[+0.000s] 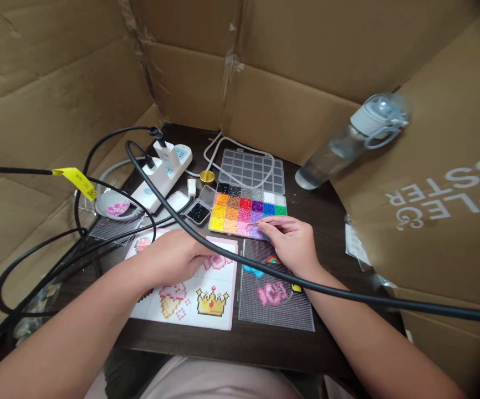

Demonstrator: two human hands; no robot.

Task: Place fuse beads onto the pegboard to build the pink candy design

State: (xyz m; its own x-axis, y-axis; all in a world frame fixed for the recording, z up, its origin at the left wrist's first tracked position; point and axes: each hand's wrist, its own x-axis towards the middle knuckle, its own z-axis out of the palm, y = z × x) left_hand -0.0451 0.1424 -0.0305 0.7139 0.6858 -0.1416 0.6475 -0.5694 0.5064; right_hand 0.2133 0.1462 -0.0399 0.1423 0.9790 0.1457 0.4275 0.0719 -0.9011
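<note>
My right hand (292, 244) is closed in a pinch on thin tweezers (271, 223), whose tip reaches into the pink compartments of the multicoloured bead box (246, 213). Under that hand lies a clear pegboard (275, 299) bearing a pink bead figure, a blue patch and a small rainbow. My left hand (175, 257) rests curled, knuckles up, on the pattern sheet (200, 302), which shows a crown, an ice cream and pink shapes. Whether those fingers hold anything is hidden.
A thick black cable (348, 296) crosses in front of both hands. A white power strip (163, 174) with plugs, a small black bead tray (198, 212), a gold cap (207, 177) and a water bottle (348, 141) stand behind. Cardboard walls enclose the small dark table (323, 216).
</note>
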